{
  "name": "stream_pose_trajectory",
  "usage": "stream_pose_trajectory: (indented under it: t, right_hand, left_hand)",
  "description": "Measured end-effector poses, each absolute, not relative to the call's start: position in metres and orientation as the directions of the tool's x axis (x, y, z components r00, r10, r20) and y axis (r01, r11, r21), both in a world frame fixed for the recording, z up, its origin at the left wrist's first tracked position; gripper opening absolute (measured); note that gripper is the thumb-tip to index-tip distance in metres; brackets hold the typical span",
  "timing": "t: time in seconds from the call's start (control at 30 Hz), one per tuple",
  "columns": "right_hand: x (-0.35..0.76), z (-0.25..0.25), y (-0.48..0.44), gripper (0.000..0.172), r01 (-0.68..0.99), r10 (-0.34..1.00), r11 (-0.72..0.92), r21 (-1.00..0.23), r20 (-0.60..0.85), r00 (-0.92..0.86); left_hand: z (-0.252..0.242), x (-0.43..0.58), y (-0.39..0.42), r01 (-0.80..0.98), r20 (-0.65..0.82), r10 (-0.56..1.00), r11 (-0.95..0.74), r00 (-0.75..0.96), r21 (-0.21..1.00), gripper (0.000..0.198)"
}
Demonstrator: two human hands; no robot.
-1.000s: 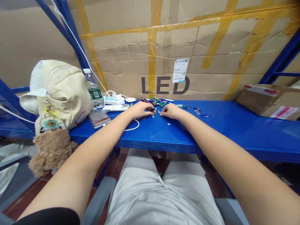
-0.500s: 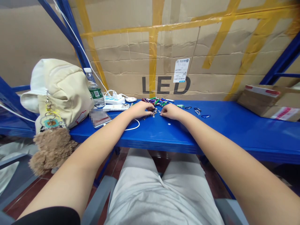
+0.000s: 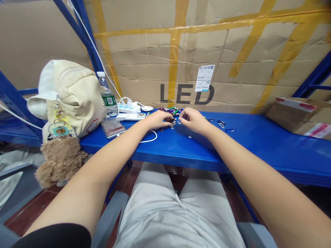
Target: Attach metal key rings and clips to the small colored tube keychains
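Curling the fingers (image 3: 181, 117) of my right hand (image 3: 194, 121) and left hand (image 3: 158, 120) nearly shut, I work low over the small metal pieces (image 3: 172, 124) on the blue counter (image 3: 240, 148), unable to tell whether either hand holds one.

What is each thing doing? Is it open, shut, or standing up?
Left hand, curled over small metal pieces
Right hand, pinched close beside them
Water bottle, upright, capped
Phone, lying flat on the blue shelf
Power strip, plugged in
Cardboard box, taped shut
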State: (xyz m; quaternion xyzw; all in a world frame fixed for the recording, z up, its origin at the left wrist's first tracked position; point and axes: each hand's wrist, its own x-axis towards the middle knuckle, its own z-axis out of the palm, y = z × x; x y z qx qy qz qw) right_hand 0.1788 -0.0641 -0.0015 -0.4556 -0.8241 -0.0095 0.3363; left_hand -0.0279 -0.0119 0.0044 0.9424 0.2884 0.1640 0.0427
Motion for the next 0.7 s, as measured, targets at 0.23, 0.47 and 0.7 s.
stream_pose_trajectory:
  t: [0.23,0.47,0.7]
  right_hand:
    - [0.173,0.001,-0.075,0.007,0.650,0.632,0.721,-0.241,0.615,-0.472]
    - [0.176,-0.001,-0.071,0.004,0.690,0.692,0.661,-0.294,0.594,-0.410]
    - [0.182,-0.004,-0.067,0.006,0.745,0.826,0.522,-0.415,0.464,-0.320]
  left_hand:
    - [0.003,-0.028,-0.013,0.513,0.303,0.590,-0.804,0.748,0.301,0.017]
    - [0.002,-0.029,-0.008,0.509,0.327,0.508,-0.856,0.797,0.088,0.022]
    - [-0.001,-0.028,-0.005,0.521,0.329,0.446,-0.831,0.832,-0.193,0.028]
